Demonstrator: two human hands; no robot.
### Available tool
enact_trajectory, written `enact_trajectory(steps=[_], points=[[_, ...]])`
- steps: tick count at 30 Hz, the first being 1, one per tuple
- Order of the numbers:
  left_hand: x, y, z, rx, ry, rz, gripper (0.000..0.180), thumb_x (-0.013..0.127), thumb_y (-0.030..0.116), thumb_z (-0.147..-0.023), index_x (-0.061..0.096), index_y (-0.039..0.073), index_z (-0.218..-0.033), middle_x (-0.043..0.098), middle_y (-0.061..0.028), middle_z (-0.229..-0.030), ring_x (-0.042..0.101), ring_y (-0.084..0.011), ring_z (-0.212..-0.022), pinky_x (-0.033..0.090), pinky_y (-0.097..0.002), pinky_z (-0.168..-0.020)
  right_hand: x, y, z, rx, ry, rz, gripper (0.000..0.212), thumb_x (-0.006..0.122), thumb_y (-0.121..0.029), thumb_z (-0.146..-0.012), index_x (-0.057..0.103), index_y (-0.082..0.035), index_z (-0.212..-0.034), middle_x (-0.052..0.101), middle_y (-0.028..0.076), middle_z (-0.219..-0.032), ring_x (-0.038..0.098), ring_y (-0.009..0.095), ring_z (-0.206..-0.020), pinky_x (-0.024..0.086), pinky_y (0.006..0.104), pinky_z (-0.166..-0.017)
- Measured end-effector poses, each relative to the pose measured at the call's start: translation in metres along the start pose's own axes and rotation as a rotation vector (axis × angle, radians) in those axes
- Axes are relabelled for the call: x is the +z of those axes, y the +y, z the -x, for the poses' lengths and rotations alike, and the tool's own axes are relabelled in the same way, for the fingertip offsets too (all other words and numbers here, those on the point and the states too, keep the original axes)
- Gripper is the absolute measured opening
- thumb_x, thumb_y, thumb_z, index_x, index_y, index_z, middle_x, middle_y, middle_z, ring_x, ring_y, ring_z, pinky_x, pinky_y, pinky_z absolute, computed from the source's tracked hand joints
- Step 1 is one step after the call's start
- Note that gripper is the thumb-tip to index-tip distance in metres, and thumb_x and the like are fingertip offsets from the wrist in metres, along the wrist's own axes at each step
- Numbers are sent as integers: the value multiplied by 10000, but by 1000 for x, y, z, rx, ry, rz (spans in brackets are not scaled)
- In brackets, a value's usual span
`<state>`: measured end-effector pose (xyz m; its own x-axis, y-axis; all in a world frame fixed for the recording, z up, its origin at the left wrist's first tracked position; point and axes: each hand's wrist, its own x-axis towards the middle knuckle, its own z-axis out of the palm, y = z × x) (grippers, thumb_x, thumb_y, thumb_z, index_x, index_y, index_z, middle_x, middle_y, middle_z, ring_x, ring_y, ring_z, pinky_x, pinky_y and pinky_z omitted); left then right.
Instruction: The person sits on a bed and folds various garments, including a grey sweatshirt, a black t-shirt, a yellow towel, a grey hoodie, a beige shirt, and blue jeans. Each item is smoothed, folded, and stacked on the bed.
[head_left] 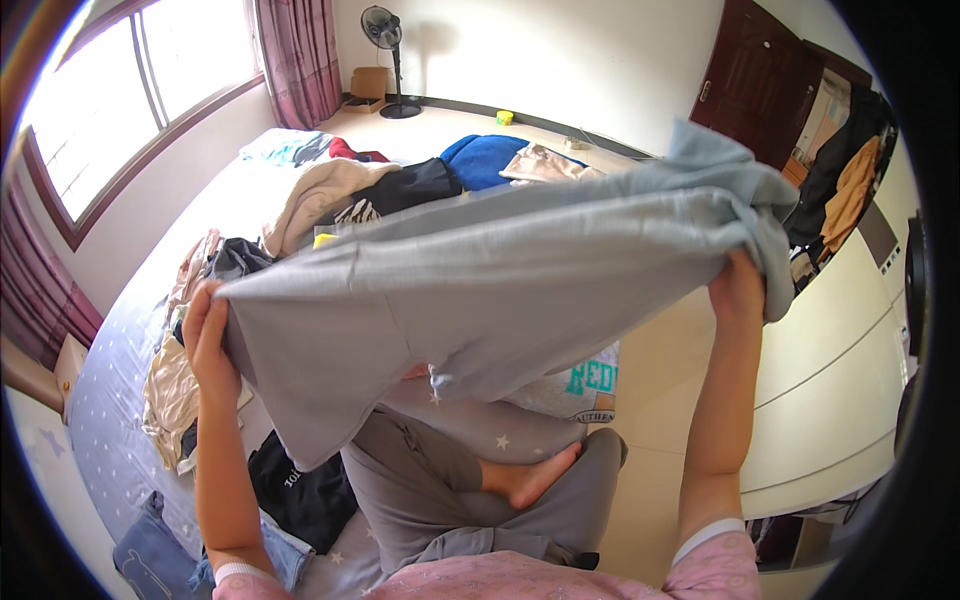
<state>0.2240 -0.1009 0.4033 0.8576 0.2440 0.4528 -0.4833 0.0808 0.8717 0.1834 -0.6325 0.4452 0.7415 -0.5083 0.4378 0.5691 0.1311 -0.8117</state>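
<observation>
Pink sleeves (pixel 560 580) frame raised arms: left hand (pixel 205 340) and right hand (pixel 738 285) each pinch an edge of a grey garment (pixel 500 290), stretched above the bed (pixel 110 440). Judged the spreading step; next needs even tension for folding.

just one view here, a head-worn fisheye looking down and forward from the person's own eye level, so the raised grey garment (pixel 500 290) sits really close and fills the middle. further off it takes in the bed (pixel 110 440), the window (pixel 110 110) on the left and a door (pixel 750 80) at top right, with straight edges bending near the rim.
</observation>
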Motion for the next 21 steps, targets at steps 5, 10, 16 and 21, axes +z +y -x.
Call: enact_trajectory(steps=[5, 10, 16, 21], points=[[-31, 2, 19, 140, -419, -247, 154, 541, 138, -782, 519, -12, -757, 471, -21, -740, 425, -92, -712, 301, -214, -623, -21, 19, 29, 137, -135, 19, 563, 663, -69, -759, 409, -90, -1262, 457, 58, -1233, 447, 209, -1156, 381, 353, -993], [-16, 32, 3, 173, -660, -346, 280, 648, 234, -725, 574, -24, -645, 506, -75, -700, 448, -143, -597, 301, -262, -520, 0, 14, 35, 115, -286, 43, 473, 631, -58, -784, 447, -69, -1220, 485, 64, -1198, 473, 193, -1119, 401, 332, -965], [-15, 9, -24, 49, -759, -901, 184, 674, -17, -610, 666, -6, -794, 585, -88, -794, 554, -202, -696, 437, -275, -614, 41, 32, 6, 353, -31, 141, 424, 617, -38, -788, 489, -66, -1191, 516, 57, -1178, 489, 191, -1086, 398, 322, -947], [-19, 34, -31, 278, -253, -864, 453, 527, -93, -565, 614, 34, -991, 573, -81, -812, 550, -151, -747, 446, -258, -676, 39, 18, 1, 158, 34, -125, 450, 630, -84, -791, 482, -86, -1216, 504, 71, -1205, 472, 209, -1113, 383, 356, -966]])
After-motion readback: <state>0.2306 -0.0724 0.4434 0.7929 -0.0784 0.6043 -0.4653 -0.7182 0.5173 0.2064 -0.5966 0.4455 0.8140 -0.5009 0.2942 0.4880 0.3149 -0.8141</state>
